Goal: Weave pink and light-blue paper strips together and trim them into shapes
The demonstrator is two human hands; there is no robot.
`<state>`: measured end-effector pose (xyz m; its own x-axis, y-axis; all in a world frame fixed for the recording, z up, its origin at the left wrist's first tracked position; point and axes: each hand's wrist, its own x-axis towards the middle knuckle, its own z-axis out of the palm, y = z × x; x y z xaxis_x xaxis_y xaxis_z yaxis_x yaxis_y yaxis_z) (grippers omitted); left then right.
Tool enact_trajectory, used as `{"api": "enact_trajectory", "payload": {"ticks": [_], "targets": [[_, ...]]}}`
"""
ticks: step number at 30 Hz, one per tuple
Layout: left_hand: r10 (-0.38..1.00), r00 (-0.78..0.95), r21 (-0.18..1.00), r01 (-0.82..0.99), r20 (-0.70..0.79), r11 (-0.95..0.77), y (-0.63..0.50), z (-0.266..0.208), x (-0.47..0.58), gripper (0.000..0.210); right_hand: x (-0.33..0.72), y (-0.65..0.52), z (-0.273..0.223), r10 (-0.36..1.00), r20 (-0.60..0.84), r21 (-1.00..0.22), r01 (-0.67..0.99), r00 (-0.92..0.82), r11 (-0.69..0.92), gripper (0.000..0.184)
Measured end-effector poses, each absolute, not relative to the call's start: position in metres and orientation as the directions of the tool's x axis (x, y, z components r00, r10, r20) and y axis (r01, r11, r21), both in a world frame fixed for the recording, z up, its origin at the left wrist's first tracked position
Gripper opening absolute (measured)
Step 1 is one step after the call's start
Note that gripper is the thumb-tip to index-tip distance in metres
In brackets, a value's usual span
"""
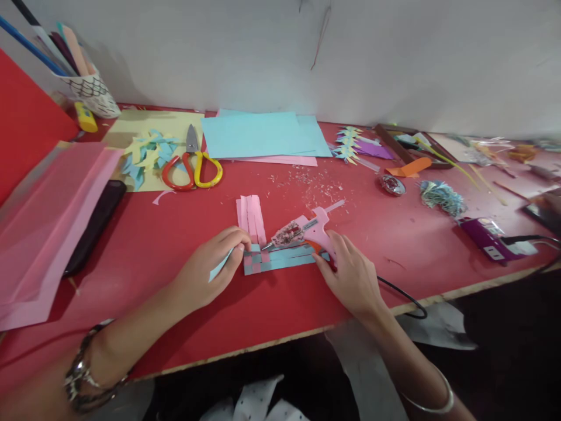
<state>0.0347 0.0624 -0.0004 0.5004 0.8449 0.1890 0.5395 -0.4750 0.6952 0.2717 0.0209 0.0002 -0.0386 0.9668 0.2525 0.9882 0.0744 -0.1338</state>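
In the head view, pink paper strips (pixel 252 217) and blue paper strips (pixel 291 256) cross in a small woven corner on the red table. My left hand (pixel 221 257) pinches a light-blue paper strip (pixel 220 265) at the left edge of that weave. My right hand (pixel 350 272) is wrapped round the handle of a pink glue gun (pixel 322 234), near its orange trigger. The gun's metal nozzle points left and is at the woven corner; whether it touches the paper I cannot tell. A clear glue stick pokes out of the gun's back.
Scissors (pixel 191 161) with red and yellow handles lie behind my left hand, near cut paper pieces (pixel 149 155). Blue sheets (pixel 263 134) rest by the wall. A purple power strip (pixel 493 240) sits right. The gun's black cable (pixel 403 295) dips past the table's front edge.
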Motion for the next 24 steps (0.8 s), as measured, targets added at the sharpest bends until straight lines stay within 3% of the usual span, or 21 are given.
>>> {"api": "enact_trajectory", "payload": {"ticks": [24], "targets": [[0.85, 0.488, 0.704, 0.531, 0.201, -0.471, 0.063, -0.003, 0.034, 0.025, 0.294, 0.016, -0.006, 0.939, 0.343, -0.091, 0.996, 0.007, 0.025, 0.036]]}}
